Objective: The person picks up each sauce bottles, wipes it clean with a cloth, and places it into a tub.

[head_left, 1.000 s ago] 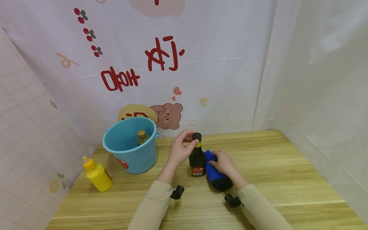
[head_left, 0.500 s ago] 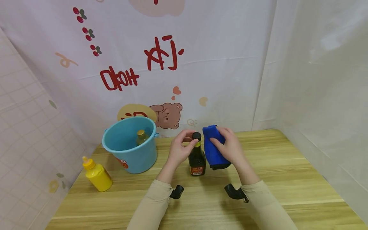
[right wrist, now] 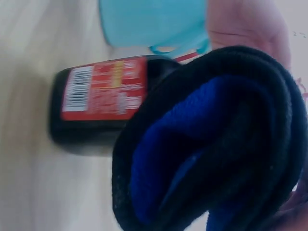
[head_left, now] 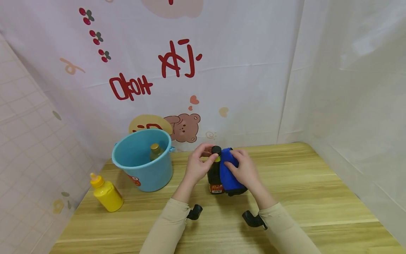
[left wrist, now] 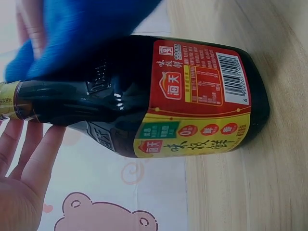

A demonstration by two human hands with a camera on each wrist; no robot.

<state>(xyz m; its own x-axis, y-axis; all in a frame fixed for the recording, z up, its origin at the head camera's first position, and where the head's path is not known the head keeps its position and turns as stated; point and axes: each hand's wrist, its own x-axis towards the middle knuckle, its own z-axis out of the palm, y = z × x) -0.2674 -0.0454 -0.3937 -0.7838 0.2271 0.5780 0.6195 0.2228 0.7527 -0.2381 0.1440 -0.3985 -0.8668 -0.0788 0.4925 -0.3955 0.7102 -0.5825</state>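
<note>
A dark soy sauce bottle (left wrist: 118, 96) with a black cap and a red and yellow label stands upright on the table. My left hand (head_left: 198, 164) pinches it by the neck, just under the cap. In my right hand (head_left: 245, 170) is a folded blue cloth (head_left: 229, 173) with black edging, gripped between thumb and fingers. The cloth lies against the right side of the bottle, covering part of it in the head view. Its folded black rim (right wrist: 260, 62) fills much of the right wrist view and hides most of the right fingers there.
To the left stands a light blue bucket (head_left: 158, 176), with a gold-capped bottle (head_left: 155, 151) inside it. A yellow squeeze bottle (head_left: 109, 195) is at the table's left edge. Behind the wooden table (head_left: 301, 197) hangs a printed white curtain (head_left: 253, 88).
The right hand has lifted the blue cloth from the table beside the bottle, then brought it left and down against the bottle's side. My left hand has stayed on the neck.
</note>
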